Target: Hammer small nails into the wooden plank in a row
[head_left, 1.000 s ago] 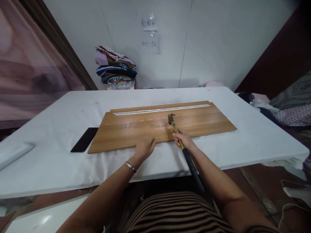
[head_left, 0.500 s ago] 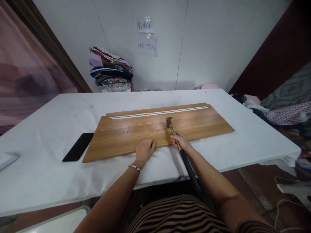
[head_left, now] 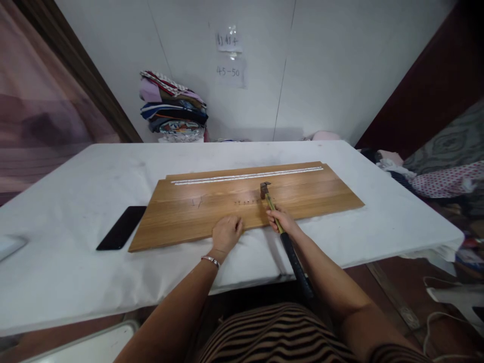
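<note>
My right hand is closed round the wooden part of a hammer. Its metal head is over the brown wooden board, and its black grip points back toward me. Just left of the head, several nails stand in a short row in the board. A few loose nails are farther left on the surface. My left hand rests at the board's near edge with its fingers curled in and nothing visible in them.
Two white strips run along the board's far side. A black phone lies by its left end on the white-covered table. Folded clothes are stacked against the wall. A white object sits at the left edge.
The view has shifted slightly. Both hands and the hammer keep nearly the same place relative to the board.
</note>
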Demonstrator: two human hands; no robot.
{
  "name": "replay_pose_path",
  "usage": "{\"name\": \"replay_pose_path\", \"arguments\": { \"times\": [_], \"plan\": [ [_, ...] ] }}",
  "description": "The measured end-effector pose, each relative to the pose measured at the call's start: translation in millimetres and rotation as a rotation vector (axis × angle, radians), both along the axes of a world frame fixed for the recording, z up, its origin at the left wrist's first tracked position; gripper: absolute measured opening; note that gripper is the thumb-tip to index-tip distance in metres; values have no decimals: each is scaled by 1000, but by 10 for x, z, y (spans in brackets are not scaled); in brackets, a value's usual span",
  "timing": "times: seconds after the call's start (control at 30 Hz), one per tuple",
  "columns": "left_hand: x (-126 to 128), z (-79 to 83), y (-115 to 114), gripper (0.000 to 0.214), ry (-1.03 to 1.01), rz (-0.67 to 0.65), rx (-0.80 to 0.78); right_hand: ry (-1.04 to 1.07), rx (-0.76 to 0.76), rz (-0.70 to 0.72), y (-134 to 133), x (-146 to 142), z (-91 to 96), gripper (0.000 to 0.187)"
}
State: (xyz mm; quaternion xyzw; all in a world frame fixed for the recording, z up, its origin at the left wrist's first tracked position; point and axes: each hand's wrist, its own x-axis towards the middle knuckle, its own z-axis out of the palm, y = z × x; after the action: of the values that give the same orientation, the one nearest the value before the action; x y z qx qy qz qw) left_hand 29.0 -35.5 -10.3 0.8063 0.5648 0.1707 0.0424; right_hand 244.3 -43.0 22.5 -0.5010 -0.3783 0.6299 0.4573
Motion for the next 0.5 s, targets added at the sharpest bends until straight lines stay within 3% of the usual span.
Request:
{"name": "replay_pose_path", "arguments": {
  "times": [0.5],
  "plan": [
    [9,37,-14,30,-41,-17,7,3,46,-9,6,13,-64,35]
  ]
}}
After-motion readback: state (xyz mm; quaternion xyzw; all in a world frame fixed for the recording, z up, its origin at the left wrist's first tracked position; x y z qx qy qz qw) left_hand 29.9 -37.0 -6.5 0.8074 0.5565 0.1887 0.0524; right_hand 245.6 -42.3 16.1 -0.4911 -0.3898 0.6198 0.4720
